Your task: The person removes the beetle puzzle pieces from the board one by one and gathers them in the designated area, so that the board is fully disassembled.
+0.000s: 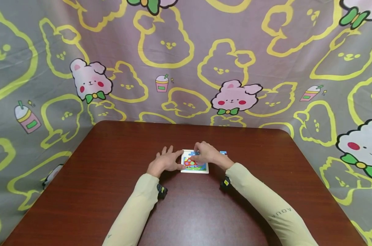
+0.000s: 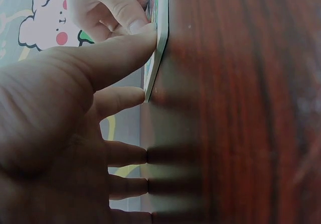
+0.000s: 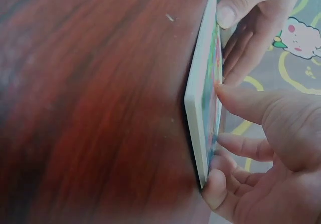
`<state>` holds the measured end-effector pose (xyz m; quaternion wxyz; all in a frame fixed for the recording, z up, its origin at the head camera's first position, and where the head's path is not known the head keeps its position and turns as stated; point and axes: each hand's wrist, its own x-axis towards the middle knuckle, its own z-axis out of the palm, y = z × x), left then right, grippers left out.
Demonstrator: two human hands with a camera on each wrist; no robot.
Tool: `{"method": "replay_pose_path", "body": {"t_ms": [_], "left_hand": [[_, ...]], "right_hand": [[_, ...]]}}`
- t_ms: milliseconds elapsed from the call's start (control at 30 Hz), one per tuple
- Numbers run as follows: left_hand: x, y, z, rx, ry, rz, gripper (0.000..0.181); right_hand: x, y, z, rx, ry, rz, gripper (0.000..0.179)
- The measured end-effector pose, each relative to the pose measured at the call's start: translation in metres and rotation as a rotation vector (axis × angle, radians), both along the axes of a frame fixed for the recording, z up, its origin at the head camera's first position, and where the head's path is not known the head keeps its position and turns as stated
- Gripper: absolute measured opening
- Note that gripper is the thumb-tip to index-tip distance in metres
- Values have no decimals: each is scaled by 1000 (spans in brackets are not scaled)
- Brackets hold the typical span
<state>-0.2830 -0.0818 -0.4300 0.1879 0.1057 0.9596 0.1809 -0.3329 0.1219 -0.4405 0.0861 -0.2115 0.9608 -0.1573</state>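
Observation:
A small jigsaw puzzle with a red spotted picture on green and blue lies in a white-edged tray. At the tray's left side is my left hand; its thumb and index finger touch the edge, and the other fingers spread straight down to the table in the left wrist view. My right hand bends over the upper right of the puzzle. In the right wrist view its thumb and index fingertips stand apart on the picture, the other fingers curling by the tray's edge. I cannot tell whether it pinches a puzzle piece.
A blue puzzle piece lies on the table right of the tray, partly behind the right wrist. The brown wooden table extends around both arms. A patterned cloth hangs behind the table and along its sides.

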Motion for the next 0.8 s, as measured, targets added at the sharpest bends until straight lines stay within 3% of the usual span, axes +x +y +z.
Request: {"method": "replay_pose_path", "body": {"t_ms": [267,800], "left_hand": [[1,0,-2,-2,8,8,74],[4,-1,0,30,-6,19,74]], "right_hand": [[-1,2,1,-9,2,58,38],[-5,2,3,-29,-43,93,36]]}}
